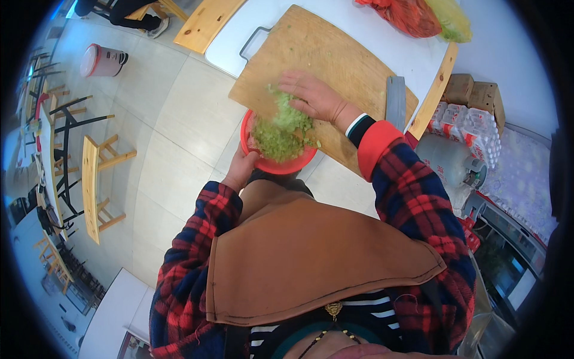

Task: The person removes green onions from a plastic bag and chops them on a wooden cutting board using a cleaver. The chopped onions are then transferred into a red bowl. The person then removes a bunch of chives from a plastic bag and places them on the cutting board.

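My left hand grips the left rim of a red plastic colander, held below the near edge of a wooden cutting board. Chopped green vegetable fills much of the colander. More of it lies in a heap at the board's edge, partly blurred. My right hand rests against that heap with its fingers extended and holds no tool. To the right of the hand, a cleaver with a wide grey blade lies on the board.
The board lies on a white table with wooden edging. Red and yellow plastic bags sit at its far side. A gas cylinder and packed bottles stand at right. A wooden bench and a bin are at left; a person's leg shows beyond.
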A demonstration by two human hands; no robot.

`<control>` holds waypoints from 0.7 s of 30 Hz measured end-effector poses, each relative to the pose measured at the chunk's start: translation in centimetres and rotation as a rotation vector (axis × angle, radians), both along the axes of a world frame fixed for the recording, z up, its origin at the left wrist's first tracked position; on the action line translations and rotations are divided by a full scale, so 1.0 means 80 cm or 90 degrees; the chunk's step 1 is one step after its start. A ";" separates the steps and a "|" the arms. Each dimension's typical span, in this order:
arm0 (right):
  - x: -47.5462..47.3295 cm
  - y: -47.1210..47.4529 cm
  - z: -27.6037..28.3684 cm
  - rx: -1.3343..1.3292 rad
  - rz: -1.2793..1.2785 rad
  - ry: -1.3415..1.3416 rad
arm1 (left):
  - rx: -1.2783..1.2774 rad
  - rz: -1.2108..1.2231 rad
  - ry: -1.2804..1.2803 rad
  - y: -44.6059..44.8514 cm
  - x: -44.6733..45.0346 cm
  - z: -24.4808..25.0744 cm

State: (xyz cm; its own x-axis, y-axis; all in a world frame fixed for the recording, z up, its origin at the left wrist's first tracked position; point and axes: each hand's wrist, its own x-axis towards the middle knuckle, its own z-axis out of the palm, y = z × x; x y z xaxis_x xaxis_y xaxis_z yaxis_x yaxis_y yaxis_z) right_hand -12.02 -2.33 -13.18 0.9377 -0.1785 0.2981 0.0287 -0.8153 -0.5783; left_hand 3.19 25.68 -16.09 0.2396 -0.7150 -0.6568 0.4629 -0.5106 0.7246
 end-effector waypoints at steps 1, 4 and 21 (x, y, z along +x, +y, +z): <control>0.000 0.008 0.001 0.002 0.013 0.005 | 0.000 0.002 0.001 0.002 -0.002 0.000; 0.000 0.034 0.001 0.008 0.042 0.011 | 0.001 0.011 0.005 0.009 -0.006 -0.001; -0.091 0.114 0.041 -0.072 -0.343 0.216 | -0.025 0.011 -0.013 0.057 -0.028 -0.014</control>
